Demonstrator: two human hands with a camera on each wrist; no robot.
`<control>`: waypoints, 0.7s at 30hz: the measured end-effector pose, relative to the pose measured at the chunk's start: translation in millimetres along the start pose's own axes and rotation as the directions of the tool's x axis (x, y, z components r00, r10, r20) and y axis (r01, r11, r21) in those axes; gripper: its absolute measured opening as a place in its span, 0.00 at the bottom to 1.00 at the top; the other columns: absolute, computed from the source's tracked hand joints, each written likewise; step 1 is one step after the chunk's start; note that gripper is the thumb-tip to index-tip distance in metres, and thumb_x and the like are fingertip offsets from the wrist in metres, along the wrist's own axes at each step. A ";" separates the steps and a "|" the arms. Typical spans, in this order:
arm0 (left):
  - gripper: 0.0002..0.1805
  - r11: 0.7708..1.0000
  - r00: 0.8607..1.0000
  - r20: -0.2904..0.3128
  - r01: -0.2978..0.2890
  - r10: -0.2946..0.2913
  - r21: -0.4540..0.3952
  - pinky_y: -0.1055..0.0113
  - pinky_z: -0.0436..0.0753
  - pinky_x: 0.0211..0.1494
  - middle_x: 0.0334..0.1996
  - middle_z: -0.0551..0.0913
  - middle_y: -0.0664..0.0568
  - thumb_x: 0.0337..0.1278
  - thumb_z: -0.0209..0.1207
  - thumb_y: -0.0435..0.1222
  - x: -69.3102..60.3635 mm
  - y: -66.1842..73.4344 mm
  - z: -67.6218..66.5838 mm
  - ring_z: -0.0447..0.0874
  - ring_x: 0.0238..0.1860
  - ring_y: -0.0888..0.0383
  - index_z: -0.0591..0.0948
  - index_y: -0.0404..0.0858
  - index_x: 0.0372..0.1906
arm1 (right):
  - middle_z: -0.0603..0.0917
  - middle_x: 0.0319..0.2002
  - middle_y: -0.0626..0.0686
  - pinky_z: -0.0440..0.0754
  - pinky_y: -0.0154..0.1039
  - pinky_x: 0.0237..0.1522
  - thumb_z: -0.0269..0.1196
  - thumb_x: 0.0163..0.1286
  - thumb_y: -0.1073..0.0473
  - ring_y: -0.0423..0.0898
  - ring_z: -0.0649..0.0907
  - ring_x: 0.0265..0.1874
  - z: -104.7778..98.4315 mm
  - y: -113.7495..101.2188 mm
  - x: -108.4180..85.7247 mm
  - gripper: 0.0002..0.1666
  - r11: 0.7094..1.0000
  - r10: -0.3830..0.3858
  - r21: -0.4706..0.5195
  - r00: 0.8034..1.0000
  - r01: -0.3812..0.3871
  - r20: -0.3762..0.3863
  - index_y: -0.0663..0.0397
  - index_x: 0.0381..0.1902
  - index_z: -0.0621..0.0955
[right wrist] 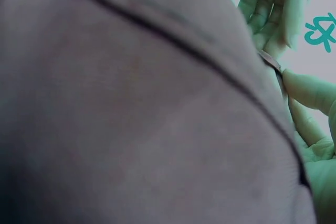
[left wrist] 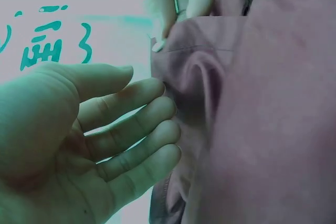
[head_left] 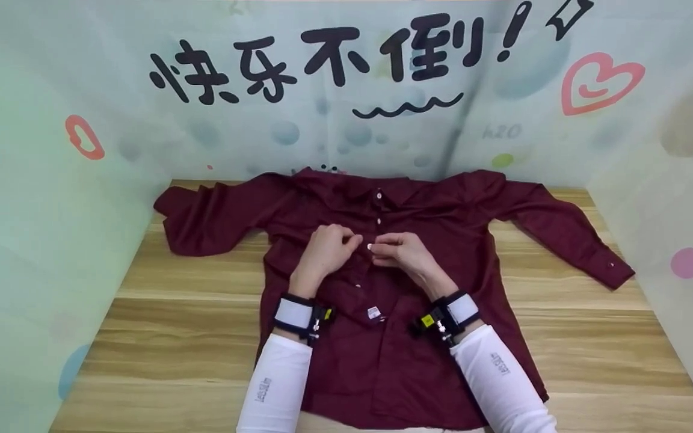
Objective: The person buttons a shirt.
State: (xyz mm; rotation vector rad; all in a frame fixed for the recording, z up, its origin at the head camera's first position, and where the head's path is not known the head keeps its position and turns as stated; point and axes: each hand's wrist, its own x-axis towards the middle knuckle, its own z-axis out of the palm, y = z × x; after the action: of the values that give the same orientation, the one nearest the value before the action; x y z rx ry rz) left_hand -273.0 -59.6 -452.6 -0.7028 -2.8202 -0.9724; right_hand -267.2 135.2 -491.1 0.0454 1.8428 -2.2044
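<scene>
The maroon shirt (head_left: 437, 349) lies beneath both your hands on the bench (head_left: 196, 325), its collar (head_left: 406, 192) away from you. Its front edge (left wrist: 156, 61) sits between your hands, pinched by your right hand (head_left: 406, 255); your left hand (head_left: 325, 255) is just beside, fingers loosely extended, gripping nothing. The buttoned front (head_left: 379, 208) runs collar to hem. The cloth looks smooth and softly creased, the buttons (head_left: 379, 221) small and pale, the bench wood-grained.

Narrow gap between left hand (head_left: 327, 251) and right hand (head_left: 408, 255), shirt (head_left: 394, 288) beneath, walls (head_left: 202, 135) on 3 sides
</scene>
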 end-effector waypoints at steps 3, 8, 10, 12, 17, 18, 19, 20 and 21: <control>0.14 1.000 1.000 0.008 0.011 -0.011 -0.016 0.60 0.75 0.37 0.29 0.83 0.48 0.65 0.57 0.41 1.5 -4.1 2.2 0.80 0.30 0.52 0.86 0.36 0.32 | 0.82 0.33 0.56 0.83 0.42 0.39 0.64 0.62 0.72 0.47 0.84 0.30 0.6 0.1 0.8 0.08 1.000 -0.011 0.005 1.000 0.011 0.006 0.70 0.39 0.80; 0.15 0.996 0.998 0.002 0.064 -0.064 -0.065 0.59 0.76 0.42 0.32 0.85 0.46 0.67 0.55 0.41 1.2 -11.3 6.2 0.82 0.36 0.50 0.87 0.37 0.34 | 0.82 0.33 0.56 0.83 0.42 0.38 0.63 0.62 0.72 0.47 0.84 0.30 3.7 -1.3 2.2 0.08 1.000 -0.029 0.006 1.000 0.028 0.003 0.69 0.40 0.80; 0.16 0.991 0.997 0.017 0.077 -0.075 -0.111 0.59 0.76 0.42 0.32 0.84 0.47 0.68 0.54 0.42 1.2 -13.0 7.7 0.81 0.35 0.51 0.86 0.36 0.33 | 0.82 0.33 0.56 0.83 0.42 0.38 0.63 0.62 0.72 0.47 0.84 0.30 4.3 -1.0 2.5 0.08 0.999 -0.032 0.011 0.999 0.032 -0.001 0.69 0.40 0.79; 0.18 0.981 0.996 0.044 0.080 -0.073 -0.177 0.60 0.74 0.38 0.29 0.82 0.47 0.69 0.52 0.42 1.2 -14.2 9.2 0.77 0.32 0.53 0.83 0.35 0.29 | 0.82 0.34 0.56 0.83 0.42 0.38 0.63 0.62 0.72 0.47 0.84 0.29 4.4 -0.3 2.7 0.09 0.999 -0.034 0.017 0.999 0.034 -0.007 0.70 0.41 0.79; 0.21 0.943 0.994 0.089 0.096 -0.071 -0.320 0.66 0.69 0.33 0.25 0.76 0.52 0.70 0.51 0.43 0.9 -16.6 14.4 0.71 0.28 0.58 0.81 0.31 0.27 | 0.83 0.34 0.56 0.83 0.42 0.37 0.64 0.62 0.71 0.48 0.85 0.28 4.0 3.0 3.9 0.09 0.999 -0.036 0.018 0.999 0.036 -0.015 0.70 0.41 0.80; 0.21 0.934 0.993 0.094 0.105 -0.077 -0.342 0.67 0.68 0.33 0.25 0.77 0.52 0.70 0.52 0.43 0.7 -16.7 15.4 0.71 0.27 0.59 0.81 0.32 0.28 | 0.83 0.34 0.57 0.83 0.42 0.37 0.64 0.61 0.71 0.48 0.85 0.28 3.8 3.6 4.1 0.09 0.999 -0.034 0.017 0.999 0.035 -0.016 0.70 0.41 0.80; 0.20 0.926 0.991 0.097 0.116 -0.086 -0.359 0.68 0.68 0.32 0.24 0.77 0.51 0.69 0.52 0.43 0.5 -16.9 16.5 0.71 0.26 0.60 0.82 0.32 0.28 | 0.83 0.34 0.57 0.83 0.42 0.37 0.65 0.61 0.71 0.48 0.85 0.28 3.6 4.4 4.2 0.10 0.999 -0.033 0.014 0.999 0.033 -0.014 0.70 0.41 0.81; 0.20 0.918 0.990 0.099 0.128 -0.098 -0.375 0.69 0.69 0.31 0.23 0.78 0.50 0.68 0.53 0.43 0.6 -16.8 17.6 0.71 0.25 0.61 0.83 0.32 0.28 | 0.83 0.34 0.57 0.83 0.42 0.38 0.65 0.61 0.71 0.48 0.85 0.28 3.3 4.9 4.2 0.10 0.999 -0.033 0.009 0.999 0.033 -0.014 0.70 0.41 0.81; 0.19 0.910 0.989 0.100 0.139 -0.108 -0.390 0.69 0.69 0.30 0.23 0.79 0.49 0.67 0.54 0.43 0.8 -16.5 18.7 0.72 0.24 0.61 0.83 0.32 0.28 | 0.83 0.34 0.57 0.83 0.42 0.38 0.65 0.61 0.71 0.48 0.85 0.28 3.1 5.2 4.0 0.10 0.999 -0.033 0.003 0.999 0.033 -0.015 0.70 0.41 0.81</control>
State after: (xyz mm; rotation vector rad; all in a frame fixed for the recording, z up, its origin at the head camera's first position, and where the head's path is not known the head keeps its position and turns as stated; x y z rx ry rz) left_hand -279.7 -59.6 -476.6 -0.6077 -2.7841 -1.6024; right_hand -269.4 130.6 -496.3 0.0323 1.8606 -2.2354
